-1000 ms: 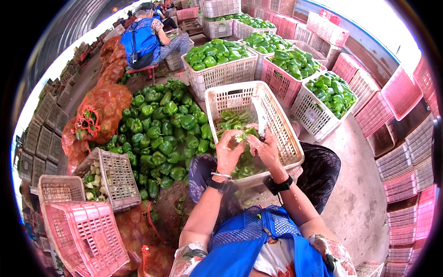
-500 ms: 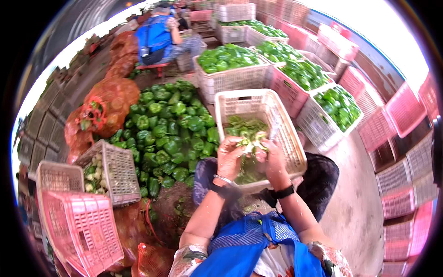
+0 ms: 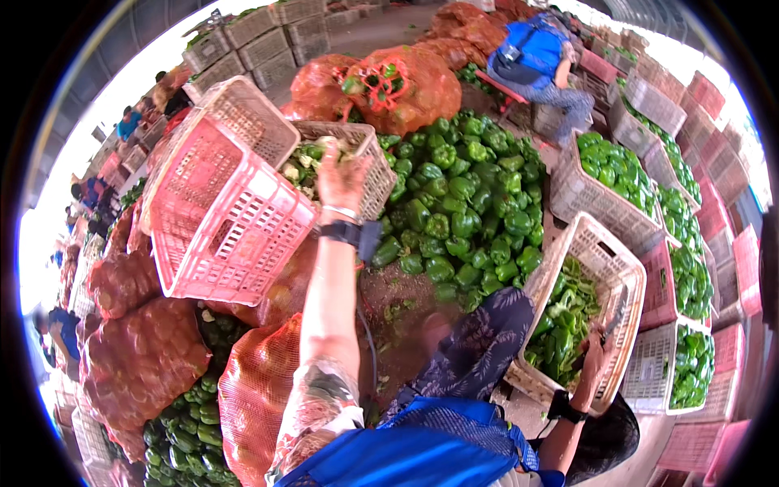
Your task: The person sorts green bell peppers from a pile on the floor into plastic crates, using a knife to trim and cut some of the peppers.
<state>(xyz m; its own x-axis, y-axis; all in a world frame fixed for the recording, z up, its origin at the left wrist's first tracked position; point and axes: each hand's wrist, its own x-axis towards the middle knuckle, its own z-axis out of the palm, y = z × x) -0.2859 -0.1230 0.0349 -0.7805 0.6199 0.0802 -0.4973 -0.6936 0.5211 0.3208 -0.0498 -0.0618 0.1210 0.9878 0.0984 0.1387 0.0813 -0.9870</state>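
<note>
My left hand [image 3: 341,180] reaches out over a grey crate [image 3: 380,174] at the left. Its fingers look apart, with nothing plainly between them, above the pale pepper trimmings [image 3: 307,166] in that crate. My right hand [image 3: 594,355] is low inside the whitish crate [image 3: 625,280] in front of me, by its right wall. The fingers there are curled; what they hold, if anything, I cannot make out. Green pepper pieces [image 3: 560,337] lie in this crate beside the hand. A heap of whole green peppers [image 3: 466,207] spreads on the ground between the two crates.
Pink crates [image 3: 231,219] stand tilted at the left, beside the grey crate. Red net sacks [image 3: 410,85] lie behind the heap, others [image 3: 150,349] at lower left. Crates full of peppers [image 3: 608,191] line the right. A person in a blue vest [image 3: 531,53] sits beyond.
The view has turned left. My hands, together over the whitish crate with a pale green piece, are now apart: the left over the trimmings crate, the right lower in the whitish one.
</note>
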